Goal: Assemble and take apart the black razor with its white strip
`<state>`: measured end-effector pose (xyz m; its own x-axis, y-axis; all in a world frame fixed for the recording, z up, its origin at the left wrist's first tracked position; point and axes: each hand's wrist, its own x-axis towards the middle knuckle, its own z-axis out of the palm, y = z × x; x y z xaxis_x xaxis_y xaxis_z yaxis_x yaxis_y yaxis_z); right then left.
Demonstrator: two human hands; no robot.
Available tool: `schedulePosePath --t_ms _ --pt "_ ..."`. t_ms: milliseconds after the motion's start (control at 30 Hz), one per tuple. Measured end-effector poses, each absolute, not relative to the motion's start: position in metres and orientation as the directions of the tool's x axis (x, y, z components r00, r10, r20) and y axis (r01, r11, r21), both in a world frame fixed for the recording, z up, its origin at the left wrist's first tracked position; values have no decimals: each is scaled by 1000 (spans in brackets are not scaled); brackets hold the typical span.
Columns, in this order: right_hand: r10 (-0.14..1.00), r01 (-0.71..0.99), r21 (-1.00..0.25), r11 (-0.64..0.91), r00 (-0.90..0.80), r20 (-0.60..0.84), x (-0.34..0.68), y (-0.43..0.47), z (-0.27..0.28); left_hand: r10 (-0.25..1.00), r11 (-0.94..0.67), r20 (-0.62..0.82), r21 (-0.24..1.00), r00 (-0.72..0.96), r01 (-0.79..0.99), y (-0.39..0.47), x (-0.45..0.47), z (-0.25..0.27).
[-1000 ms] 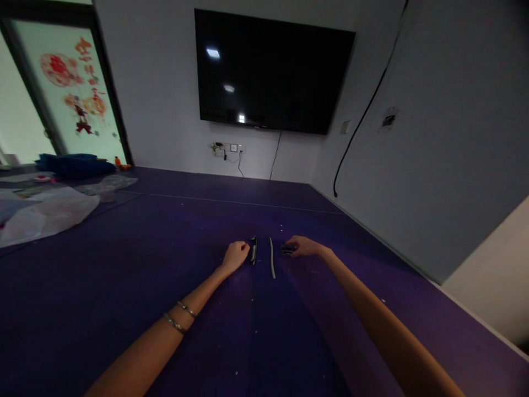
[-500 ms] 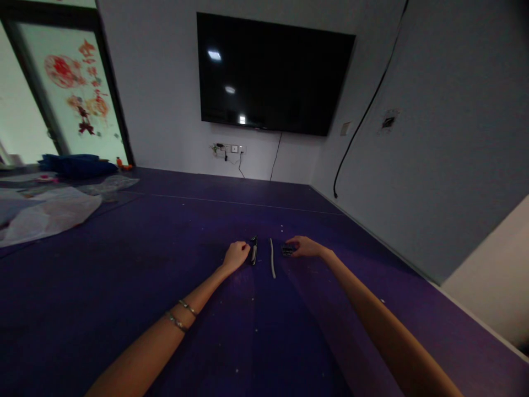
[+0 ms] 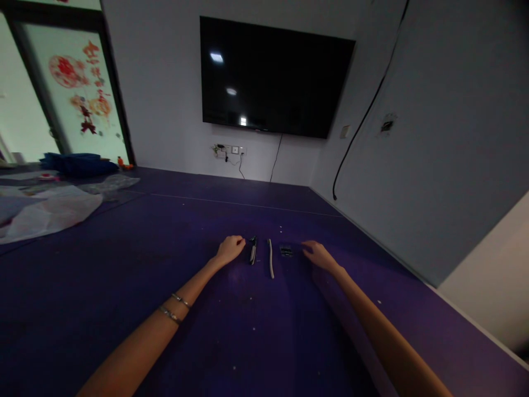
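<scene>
My left hand (image 3: 230, 250) rests on the purple floor with fingers curled together and nothing visible in them. Just right of it, a small gap away, lies a narrow black-and-silver object with a wider dark head, like a razor (image 3: 253, 251). A thin whitish stick with a slight bend, like a toothbrush (image 3: 271, 260), lies beside it, roughly parallel. Farther right is a small flat dark piece (image 3: 286, 251) that looks partly see-through; its kind is unclear. My right hand (image 3: 319, 255) is to the right of that piece, apart from it, fingers loosely bent and holding nothing.
Purple flooring (image 3: 198, 331) spreads around my arms, with small white specks. Crumpled translucent plastic sheeting (image 3: 61, 212) and a dark blue bundle (image 3: 78, 164) lie at far left. A television (image 3: 273, 77) hangs on the wall ahead; a black cable (image 3: 367, 107) dangles at right.
My right hand has let go of the small dark piece and moved right, leaving it on the floor. My left hand has drawn slightly left, away from the razor-like object.
</scene>
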<state>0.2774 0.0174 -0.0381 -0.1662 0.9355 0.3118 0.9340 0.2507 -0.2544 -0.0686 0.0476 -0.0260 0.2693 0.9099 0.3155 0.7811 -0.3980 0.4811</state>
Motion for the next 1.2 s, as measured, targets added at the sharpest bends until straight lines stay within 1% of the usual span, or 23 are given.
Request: schedulePosePath --t_ms 100,233,300,400,533,633,1200 --pt "943 954 -217 208 -136 305 288 8 -53 904 -372 350 357 246 857 52 -85 -19" --pt "954 964 -213 158 -93 284 292 -1 -64 875 -403 371 205 311 892 62 -107 -22" --pt "956 967 -208 145 -83 281 290 -5 -67 877 -398 352 152 327 904 67 -117 -29" --pt "956 973 -192 124 -65 287 287 -9 -68 895 -342 338 106 290 934 72 -128 -41" --pt "954 976 -186 115 -56 295 285 -11 -71 928 -267 293 98 228 959 74 -134 -51" --pt "955 976 -185 111 -53 292 286 -10 -73 941 -255 255 106 222 961 75 -134 -53" --pt "955 981 -170 98 -45 293 283 -13 -72 944 -245 256 131 206 961 71 -134 -49"
